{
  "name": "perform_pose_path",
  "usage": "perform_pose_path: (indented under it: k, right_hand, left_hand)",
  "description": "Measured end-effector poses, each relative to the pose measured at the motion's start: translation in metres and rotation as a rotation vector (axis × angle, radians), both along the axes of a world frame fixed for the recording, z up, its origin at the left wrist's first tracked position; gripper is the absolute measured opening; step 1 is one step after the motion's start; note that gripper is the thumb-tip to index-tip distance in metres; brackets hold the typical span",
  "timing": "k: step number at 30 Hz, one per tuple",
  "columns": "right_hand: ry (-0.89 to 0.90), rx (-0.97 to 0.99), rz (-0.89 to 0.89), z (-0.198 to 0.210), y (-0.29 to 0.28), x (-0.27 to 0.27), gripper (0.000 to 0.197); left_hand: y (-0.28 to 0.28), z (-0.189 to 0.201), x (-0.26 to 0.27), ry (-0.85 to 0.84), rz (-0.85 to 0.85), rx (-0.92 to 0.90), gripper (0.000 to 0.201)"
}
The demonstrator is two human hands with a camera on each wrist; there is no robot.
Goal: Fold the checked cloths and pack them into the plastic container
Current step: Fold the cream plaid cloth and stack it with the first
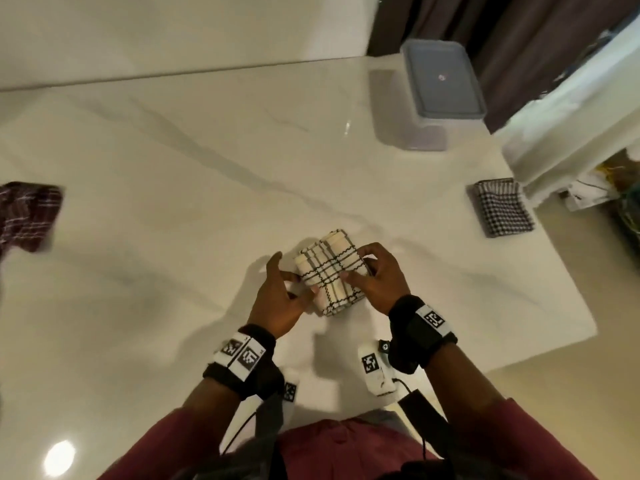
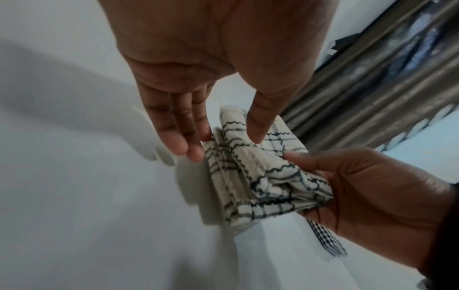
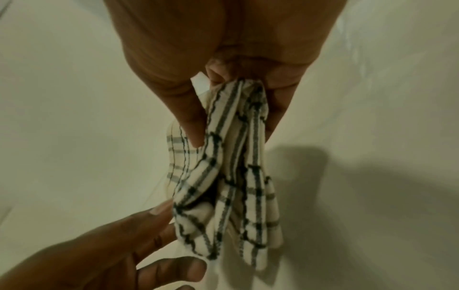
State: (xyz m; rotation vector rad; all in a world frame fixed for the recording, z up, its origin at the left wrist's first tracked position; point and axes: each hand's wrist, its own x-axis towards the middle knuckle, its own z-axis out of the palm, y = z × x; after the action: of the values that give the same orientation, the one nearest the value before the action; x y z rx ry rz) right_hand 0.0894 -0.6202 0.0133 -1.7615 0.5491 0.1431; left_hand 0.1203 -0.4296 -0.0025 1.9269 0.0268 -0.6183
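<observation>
A folded cream cloth with thin black checks point(image 1: 329, 271) is held just above the white marble table point(image 1: 173, 161). My right hand point(image 1: 360, 268) pinches its right side between thumb and fingers; the right wrist view shows the folded layers point(image 3: 231, 186) hanging from that pinch. My left hand point(image 1: 294, 278) has straight fingers point(image 2: 183, 141) touching the cloth's left edge point(image 2: 248, 176), the thumb resting on top. The plastic container point(image 1: 440, 84) stands at the table's far right with its grey lid on.
A folded black-and-white gingham cloth point(image 1: 502, 209) lies by the right table edge. A crumpled dark red checked cloth point(image 1: 27, 216) lies at the far left. Dark curtains point(image 1: 519, 36) hang behind the container, and white furniture point(image 1: 571, 116) adjoins the right edge.
</observation>
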Motion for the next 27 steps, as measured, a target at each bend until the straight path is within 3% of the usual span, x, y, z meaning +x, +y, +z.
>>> perform_pose_path:
  k: [4,9,13,16,18,27]
  right_hand:
    - [-0.098,-0.077,-0.133,0.004,-0.084,-0.001,0.033]
    - [-0.139,-0.477,-0.194,-0.008,-0.159,-0.003,0.035]
    - [-0.115,-0.742,-0.207,-0.016,-0.208,-0.01,0.05]
    - [0.057,-0.77,-0.094,-0.026,-0.244,-0.01,0.071]
    - [0.138,-0.732,0.004,-0.033,-0.259,-0.011,0.074]
    - [0.031,-0.594,0.011,-0.037,-0.278,-0.015,0.052]
  left_hand:
    - [-0.079,0.01,0.014,-0.13,-0.198,0.072,0.099]
    - [-0.162,0.012,0.011,-0.301,-0.615,0.221,0.078]
    - [-0.205,0.001,0.01,-0.239,-0.712,0.321,0.067]
    - [-0.226,-0.003,0.016,-0.238,-0.686,0.374,0.066]
    - [-0.24,-0.004,0.019,-0.255,-0.712,0.391,0.069]
    - [-0.294,-0.001,0.038,-0.307,-0.817,0.417,0.081]
